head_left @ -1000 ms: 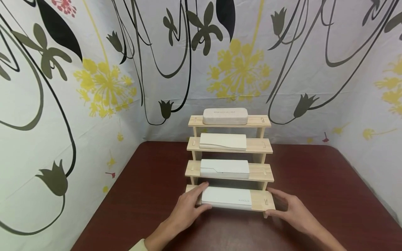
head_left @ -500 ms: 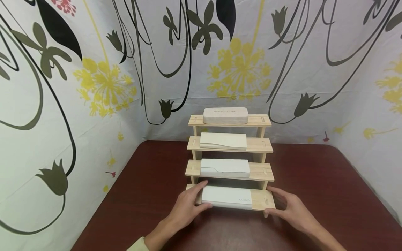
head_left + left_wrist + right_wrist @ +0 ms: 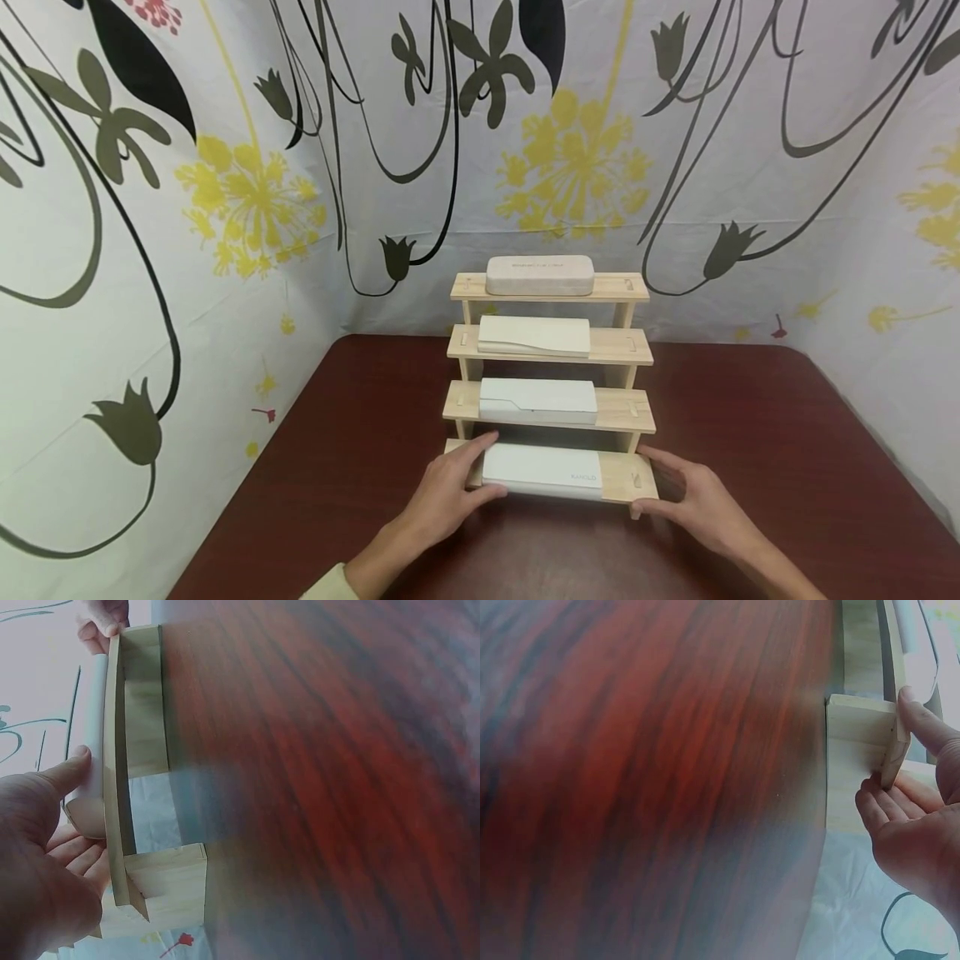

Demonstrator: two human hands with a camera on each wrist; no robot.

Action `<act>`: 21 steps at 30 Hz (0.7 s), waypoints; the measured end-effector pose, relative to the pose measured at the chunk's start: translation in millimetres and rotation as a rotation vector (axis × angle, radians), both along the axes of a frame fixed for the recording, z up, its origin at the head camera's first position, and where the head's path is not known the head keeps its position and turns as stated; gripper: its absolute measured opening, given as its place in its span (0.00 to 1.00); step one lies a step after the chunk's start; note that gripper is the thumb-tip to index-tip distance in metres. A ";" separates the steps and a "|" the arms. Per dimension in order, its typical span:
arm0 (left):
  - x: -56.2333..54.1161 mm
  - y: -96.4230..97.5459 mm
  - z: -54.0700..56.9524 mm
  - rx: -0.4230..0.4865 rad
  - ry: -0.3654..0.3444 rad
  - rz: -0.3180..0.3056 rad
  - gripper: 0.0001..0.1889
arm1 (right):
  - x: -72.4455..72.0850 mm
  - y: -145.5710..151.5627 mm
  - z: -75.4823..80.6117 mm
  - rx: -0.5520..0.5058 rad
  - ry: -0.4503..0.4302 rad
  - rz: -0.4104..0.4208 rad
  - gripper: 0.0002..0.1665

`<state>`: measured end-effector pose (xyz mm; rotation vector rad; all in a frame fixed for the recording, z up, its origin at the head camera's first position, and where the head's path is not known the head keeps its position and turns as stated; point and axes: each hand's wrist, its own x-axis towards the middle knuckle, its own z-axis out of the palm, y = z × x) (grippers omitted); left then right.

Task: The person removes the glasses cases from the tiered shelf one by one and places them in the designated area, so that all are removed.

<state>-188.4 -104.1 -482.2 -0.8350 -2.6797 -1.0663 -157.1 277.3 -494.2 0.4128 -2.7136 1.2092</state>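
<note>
Rack on desk, well in from both side edges. My left fingers grasp the white case at the bottom tier's front edge; my right fingers grip that tier's right end. Three closed cases above, one per tier; contents hidden.

Left grip, right grip, well apart, half-curled

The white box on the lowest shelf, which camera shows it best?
The head view shows the white box best: nearly all its top and front. The left wrist view shows its side and end, partly behind the left hand. The right wrist view catches only one end.
</note>
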 end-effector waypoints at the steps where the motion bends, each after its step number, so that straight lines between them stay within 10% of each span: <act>1: -0.3 0.0 -0.1 0.001 0.002 -0.003 0.38 | 0.1 0.1 -0.1 0.001 0.000 -0.001 0.50; 21: -4.5 -3.2 0.4 0.059 0.120 -0.061 0.35 | 0.2 0.4 0.4 -0.017 0.016 -0.005 0.49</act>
